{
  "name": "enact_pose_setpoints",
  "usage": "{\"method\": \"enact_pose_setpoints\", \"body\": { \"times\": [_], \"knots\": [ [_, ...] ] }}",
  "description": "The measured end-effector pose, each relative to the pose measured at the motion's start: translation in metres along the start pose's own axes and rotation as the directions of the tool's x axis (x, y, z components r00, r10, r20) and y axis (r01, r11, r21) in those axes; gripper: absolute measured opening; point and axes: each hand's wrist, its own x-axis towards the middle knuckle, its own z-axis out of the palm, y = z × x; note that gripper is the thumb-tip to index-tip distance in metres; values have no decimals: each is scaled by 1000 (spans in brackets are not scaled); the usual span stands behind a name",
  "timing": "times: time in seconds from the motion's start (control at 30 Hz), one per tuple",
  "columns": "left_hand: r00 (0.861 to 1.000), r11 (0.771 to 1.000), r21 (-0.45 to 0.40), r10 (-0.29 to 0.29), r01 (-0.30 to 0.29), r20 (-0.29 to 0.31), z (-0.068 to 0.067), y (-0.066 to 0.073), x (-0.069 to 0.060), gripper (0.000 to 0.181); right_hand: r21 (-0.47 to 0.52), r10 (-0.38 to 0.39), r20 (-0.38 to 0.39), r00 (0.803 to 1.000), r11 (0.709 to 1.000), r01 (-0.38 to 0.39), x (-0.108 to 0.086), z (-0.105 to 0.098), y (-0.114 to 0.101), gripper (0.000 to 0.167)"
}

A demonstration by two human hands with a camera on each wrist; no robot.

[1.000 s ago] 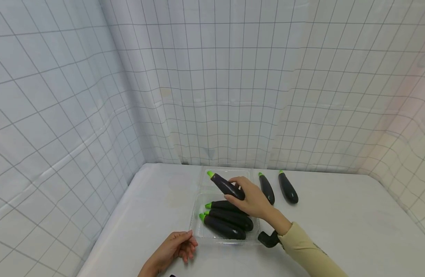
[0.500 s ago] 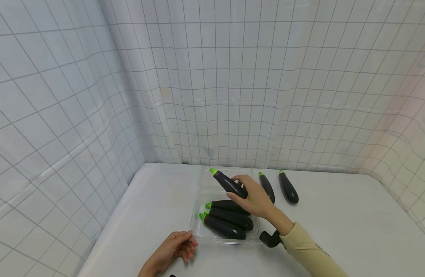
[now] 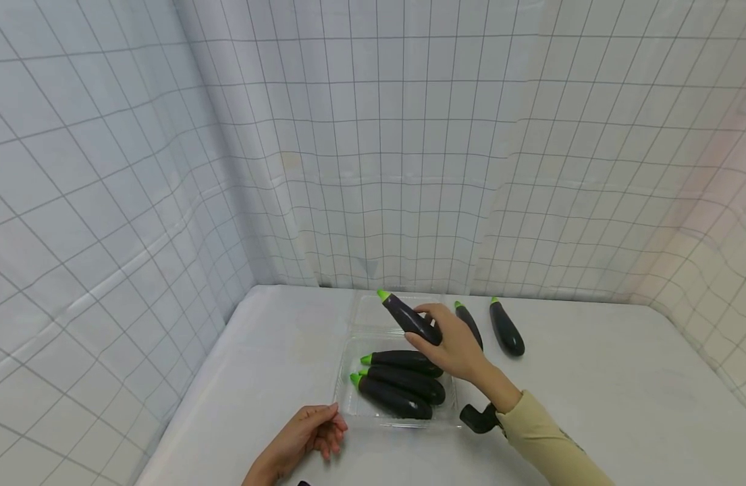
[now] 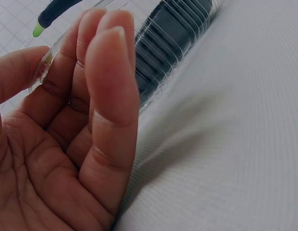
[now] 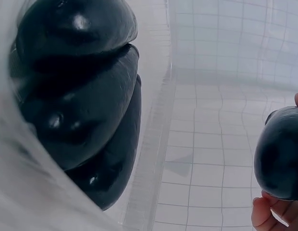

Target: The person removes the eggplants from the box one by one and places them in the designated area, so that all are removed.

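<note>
My right hand (image 3: 456, 345) grips the thick end of an eggplant (image 3: 409, 318), raised above a clear plastic container (image 3: 342, 401); its green stem tip points up and left. In the right wrist view this eggplant's round end (image 5: 279, 156) shows between fingertips at the right edge. Three eggplants (image 3: 392, 397) lie side by side in the container. My left hand (image 3: 300, 435) is at the container's front left corner, and the left wrist view shows its thumb and finger pinching the clear rim (image 4: 42, 72).
Two more eggplants (image 3: 506, 329) lie on the white table (image 3: 603, 378), to the right of the container; the nearer one is partly behind the right hand. The container's clear lid (image 3: 365, 316) lies folded back behind it. Gridded white curtains (image 3: 409, 169) stand around the table.
My right hand has moved slightly back and to the right with the eggplant, away from the eggplants in the container. The left hand has stayed in place.
</note>
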Motion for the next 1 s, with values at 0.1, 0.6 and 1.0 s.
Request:
{"method": "enact_pose_setpoints", "body": {
  "times": [0.1, 0.6, 1.0],
  "knots": [
    [1000, 1000, 3, -2, 2, -5, 0, -1, 0, 40, 10, 1, -15, 1000, 1000, -1, -1, -2, 1, 49],
    [1000, 1000, 12, -6, 6, -11, 0, -1, 0, 42, 19, -11, -140, 990, 1000, 14, -6, -9, 12, 47],
    [1000, 1000, 12, -8, 8, -17, 0, 0, 1, 41, 39, 31, -199, 980, 999, -24, -15, -18, 20, 44]
  ]
}}
